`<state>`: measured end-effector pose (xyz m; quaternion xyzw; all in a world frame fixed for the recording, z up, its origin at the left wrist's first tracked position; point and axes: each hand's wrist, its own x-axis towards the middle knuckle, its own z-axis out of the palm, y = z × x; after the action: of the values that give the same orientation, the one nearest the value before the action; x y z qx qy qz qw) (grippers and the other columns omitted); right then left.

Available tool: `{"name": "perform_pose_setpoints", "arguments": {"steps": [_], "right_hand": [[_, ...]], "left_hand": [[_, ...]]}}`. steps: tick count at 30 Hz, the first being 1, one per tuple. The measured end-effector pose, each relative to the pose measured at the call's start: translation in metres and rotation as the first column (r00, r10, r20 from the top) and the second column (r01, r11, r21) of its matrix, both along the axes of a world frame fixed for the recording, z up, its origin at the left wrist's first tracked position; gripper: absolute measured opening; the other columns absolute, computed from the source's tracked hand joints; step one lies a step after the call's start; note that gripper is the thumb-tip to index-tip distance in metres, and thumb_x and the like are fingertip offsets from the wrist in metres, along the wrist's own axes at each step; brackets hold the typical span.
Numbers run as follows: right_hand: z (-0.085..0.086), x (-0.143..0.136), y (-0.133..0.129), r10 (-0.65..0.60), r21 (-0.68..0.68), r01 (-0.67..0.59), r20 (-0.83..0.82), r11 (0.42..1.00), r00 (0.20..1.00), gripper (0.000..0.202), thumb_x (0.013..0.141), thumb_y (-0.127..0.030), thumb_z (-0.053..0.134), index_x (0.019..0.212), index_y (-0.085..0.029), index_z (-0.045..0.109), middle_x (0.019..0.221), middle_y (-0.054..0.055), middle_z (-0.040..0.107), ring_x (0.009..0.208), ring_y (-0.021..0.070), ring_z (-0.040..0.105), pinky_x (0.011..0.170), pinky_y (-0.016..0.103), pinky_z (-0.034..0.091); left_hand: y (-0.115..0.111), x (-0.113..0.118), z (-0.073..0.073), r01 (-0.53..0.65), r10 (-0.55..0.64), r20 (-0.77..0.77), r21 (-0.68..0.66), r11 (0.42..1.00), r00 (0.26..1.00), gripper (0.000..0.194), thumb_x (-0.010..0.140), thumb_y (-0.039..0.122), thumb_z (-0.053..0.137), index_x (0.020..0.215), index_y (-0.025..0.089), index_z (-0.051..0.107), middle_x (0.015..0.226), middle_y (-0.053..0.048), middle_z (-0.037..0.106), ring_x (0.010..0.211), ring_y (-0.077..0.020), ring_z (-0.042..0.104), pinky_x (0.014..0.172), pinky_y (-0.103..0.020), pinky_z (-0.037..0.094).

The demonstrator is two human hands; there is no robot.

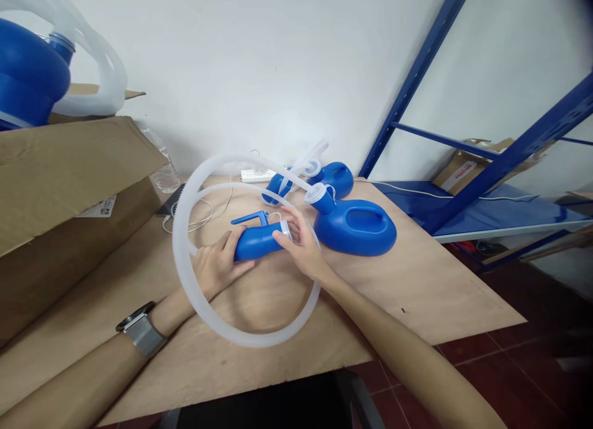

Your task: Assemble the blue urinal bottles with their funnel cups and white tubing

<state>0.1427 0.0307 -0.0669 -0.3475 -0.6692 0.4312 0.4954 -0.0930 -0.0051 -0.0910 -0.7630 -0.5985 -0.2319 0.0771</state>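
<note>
View from the head camera over a light plywood tabletop. The left hand lies curled around the rear end of a blue plastic funnel-shaped piece with a flat side handle, which rests on its side on the board near its middle. The right hand meets the same piece at its far end, fingers closed about a whitish collar there; whether thumb and fingers fully pinch the collar cannot be told, since the fingers cover it. A long translucent white corrugated hose loops in a wide ring around both hands, passing over the left wrist and under the right forearm, and runs up to the white-capped neck of a blue plastic flat-bodied container with an oval handle opening, which lies just beside the right hand. Behind this container lie a second blue container and its white tube. A white power strip sits at the wall edge of the board. A metal-banded wristwatch is worn on the left forearm. At left, an open brown cardboard box carries another blue vessel; a clear plastic bottle stands behind its flap. Blue steel shelving stands at right.
</note>
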Motion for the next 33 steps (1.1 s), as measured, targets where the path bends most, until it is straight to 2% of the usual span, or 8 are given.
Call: {"name": "perform_pose_setpoints", "arguments": {"steps": [4, 11, 14, 17, 21, 25, 29, 33], "right_hand": [[0.0, 0.001, 0.0, 0.001, -0.004, -0.001, 0.02, 1.0, 1.0, 0.05, 0.093, -0.05, 0.072, 0.137, -0.03, 0.058, 0.14, 0.007, 0.068, 0.128, 0.0267, 0.065, 0.106, 0.043, 0.055], [0.002, 0.005, 0.004, -0.014, 0.012, 0.013, 0.126, 1.0, 0.992, 0.04, 0.091, -0.046, 0.068, 0.125, -0.028, 0.059, 0.123, 0.007, 0.067, 0.115, 0.0263, 0.066, 0.091, 0.038, 0.056], [0.003, 0.006, 0.005, -0.06, 0.079, 0.047, 0.175, 0.996, 0.983, 0.032, 0.092, -0.043, 0.066, 0.118, -0.026, 0.061, 0.118, 0.007, 0.068, 0.11, 0.0264, 0.067, 0.094, 0.04, 0.055], [0.005, 0.008, 0.004, -0.11, 0.173, 0.069, 0.236, 0.983, 0.966, 0.026, 0.1, -0.043, 0.06, 0.117, -0.024, 0.062, 0.118, 0.007, 0.071, 0.112, 0.0263, 0.068, 0.1, 0.042, 0.053], [0.008, 0.011, 0.004, -0.124, 0.234, 0.053, 0.3, 0.971, 0.946, 0.03, 0.106, -0.046, 0.053, 0.123, -0.024, 0.063, 0.123, 0.008, 0.073, 0.115, 0.0264, 0.068, 0.103, 0.042, 0.052], [0.01, 0.013, 0.005, -0.099, 0.188, 0.044, 0.298, 0.981, 0.949, 0.037, 0.106, -0.048, 0.055, 0.133, -0.024, 0.061, 0.132, 0.009, 0.071, 0.117, 0.0271, 0.069, 0.102, 0.042, 0.054], [0.009, 0.013, 0.005, -0.069, 0.112, 0.04, 0.262, 0.993, 0.963, 0.043, 0.103, -0.05, 0.059, 0.138, -0.025, 0.061, 0.13, 0.01, 0.072, 0.112, 0.0271, 0.071, 0.093, 0.041, 0.059], [0.011, 0.012, 0.006, -0.105, 0.035, 0.099, 0.213, 0.994, 0.971, 0.043, 0.098, -0.051, 0.064, 0.132, -0.025, 0.067, 0.126, 0.007, 0.073, 0.095, 0.023, 0.07, 0.076, 0.036, 0.061]], "left_hand": [[-0.001, 0.003, 0.004, -0.018, 0.018, -0.014, -0.026, 0.999, 1.0, 0.073, 0.088, 0.055, 0.076, 0.151, 0.023, 0.056, 0.141, -0.015, 0.073, 0.096, -0.0357, 0.081, 0.06, -0.034, 0.054], [-0.003, 0.007, 0.007, -0.037, 0.028, -0.099, -0.087, 0.996, 0.995, 0.072, 0.09, 0.053, 0.076, 0.152, 0.023, 0.057, 0.137, -0.014, 0.075, 0.097, -0.0382, 0.081, 0.061, -0.036, 0.054], [-0.004, 0.008, 0.009, -0.044, 0.03, -0.129, -0.109, 0.993, 0.991, 0.074, 0.09, 0.053, 0.078, 0.154, 0.023, 0.056, 0.141, -0.013, 0.074, 0.098, -0.0387, 0.081, 0.062, -0.037, 0.054], [-0.005, 0.01, 0.011, -0.047, 0.027, -0.144, -0.135, 0.99, 0.989, 0.074, 0.092, 0.053, 0.077, 0.156, 0.024, 0.054, 0.142, -0.013, 0.073, 0.098, -0.0387, 0.081, 0.063, -0.038, 0.054], [-0.005, 0.013, 0.015, -0.092, 0.069, -0.14, -0.164, 0.982, 0.988, 0.072, 0.093, 0.054, 0.076, 0.155, 0.025, 0.055, 0.143, -0.013, 0.073, 0.099, -0.0389, 0.081, 0.063, -0.037, 0.054], [-0.005, 0.015, 0.017, -0.128, 0.107, -0.125, -0.172, 0.977, 0.986, 0.074, 0.092, 0.054, 0.076, 0.157, 0.025, 0.054, 0.147, -0.012, 0.071, 0.099, -0.0379, 0.081, 0.065, -0.037, 0.054], [-0.005, 0.016, 0.016, -0.148, 0.131, -0.112, -0.154, 0.977, 0.985, 0.076, 0.091, 0.054, 0.077, 0.157, 0.026, 0.055, 0.146, -0.012, 0.071, 0.097, -0.0372, 0.081, 0.065, -0.038, 0.054], [-0.003, 0.013, 0.011, -0.149, 0.144, -0.066, -0.082, 0.985, 0.987, 0.08, 0.088, 0.058, 0.08, 0.155, 0.022, 0.058, 0.128, -0.014, 0.08, 0.094, -0.0377, 0.082, 0.067, -0.037, 0.055]]}}
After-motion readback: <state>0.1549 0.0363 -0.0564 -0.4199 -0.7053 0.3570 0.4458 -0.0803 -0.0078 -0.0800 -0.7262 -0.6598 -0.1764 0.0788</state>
